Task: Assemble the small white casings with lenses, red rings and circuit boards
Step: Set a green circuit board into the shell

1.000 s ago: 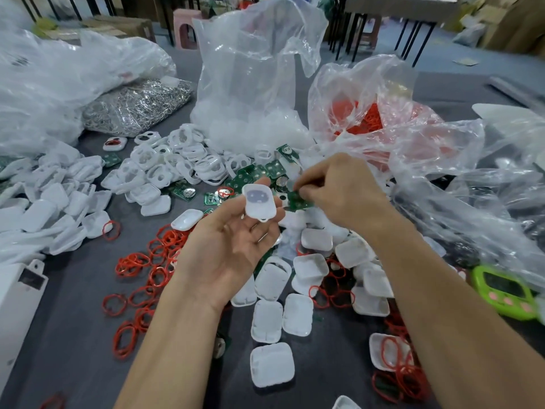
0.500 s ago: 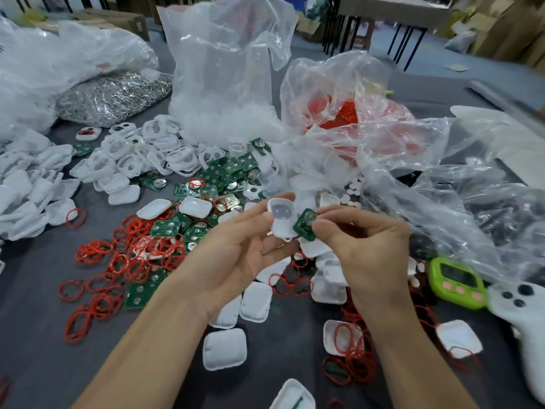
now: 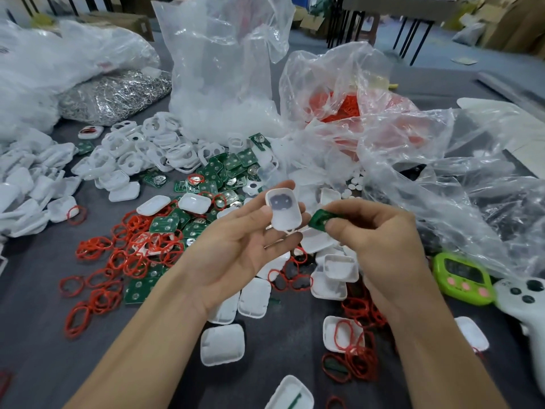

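Note:
My left hand [image 3: 236, 249] lies palm up and pinches a small white casing [image 3: 283, 213] between thumb and fingertips, its hollow side toward me with a dark lens inside. Just right of it, my right hand [image 3: 380, 240] holds a small green circuit board [image 3: 318, 220] between thumb and forefinger, a short gap from the casing's edge. Below both hands the grey table [image 3: 35, 335] carries loose white casings [image 3: 222, 344], red rings [image 3: 129, 252] and green circuit boards [image 3: 224, 172].
Crumpled clear plastic bags [image 3: 413, 160] fill the right and back, one holding red rings [image 3: 342, 107]. A bag of metal parts [image 3: 115, 95] lies at the back left beside a heap of white frames [image 3: 138, 149]. A green timer [image 3: 463, 277] and white controller [image 3: 528, 302] sit right.
The right hand picked a circuit board from the pile and brought it beside the casing. The casing has turned more upright in my left hand. The view has shifted slightly.

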Available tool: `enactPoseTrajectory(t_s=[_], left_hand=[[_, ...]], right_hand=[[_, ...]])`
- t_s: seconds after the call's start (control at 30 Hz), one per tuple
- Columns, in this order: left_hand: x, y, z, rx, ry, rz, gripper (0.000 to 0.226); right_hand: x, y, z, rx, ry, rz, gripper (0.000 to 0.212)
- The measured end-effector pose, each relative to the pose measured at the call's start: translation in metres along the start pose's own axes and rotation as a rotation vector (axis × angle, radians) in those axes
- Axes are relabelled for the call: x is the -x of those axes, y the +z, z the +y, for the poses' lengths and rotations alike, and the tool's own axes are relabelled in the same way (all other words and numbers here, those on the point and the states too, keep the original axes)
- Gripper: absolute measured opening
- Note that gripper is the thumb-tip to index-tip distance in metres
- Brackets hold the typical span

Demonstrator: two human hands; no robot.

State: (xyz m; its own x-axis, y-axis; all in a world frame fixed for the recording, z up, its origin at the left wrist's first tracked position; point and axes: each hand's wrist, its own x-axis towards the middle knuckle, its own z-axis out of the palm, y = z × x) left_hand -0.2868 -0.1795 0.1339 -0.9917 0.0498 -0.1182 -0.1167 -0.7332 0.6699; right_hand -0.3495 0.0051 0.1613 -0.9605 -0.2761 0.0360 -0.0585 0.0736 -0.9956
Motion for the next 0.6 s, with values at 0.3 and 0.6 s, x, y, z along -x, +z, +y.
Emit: enactPoseTrajectory(t_s=[0.3, 0.6], left_hand=[[0.0031, -0.0012, 0.0027, -0.018, -0.023, -0.084, 0.043], [0.0034, 0.0002, 0.0017, -0.051, -0.044, -0.056, 0.047]], right_hand=[[0.0002, -0.0052, -0.0014, -0.110, 0.038, -0.042, 0.045], [-0.0003, -0.0050, -0.0041, -0.268, 0.057, 0.073, 0.034]])
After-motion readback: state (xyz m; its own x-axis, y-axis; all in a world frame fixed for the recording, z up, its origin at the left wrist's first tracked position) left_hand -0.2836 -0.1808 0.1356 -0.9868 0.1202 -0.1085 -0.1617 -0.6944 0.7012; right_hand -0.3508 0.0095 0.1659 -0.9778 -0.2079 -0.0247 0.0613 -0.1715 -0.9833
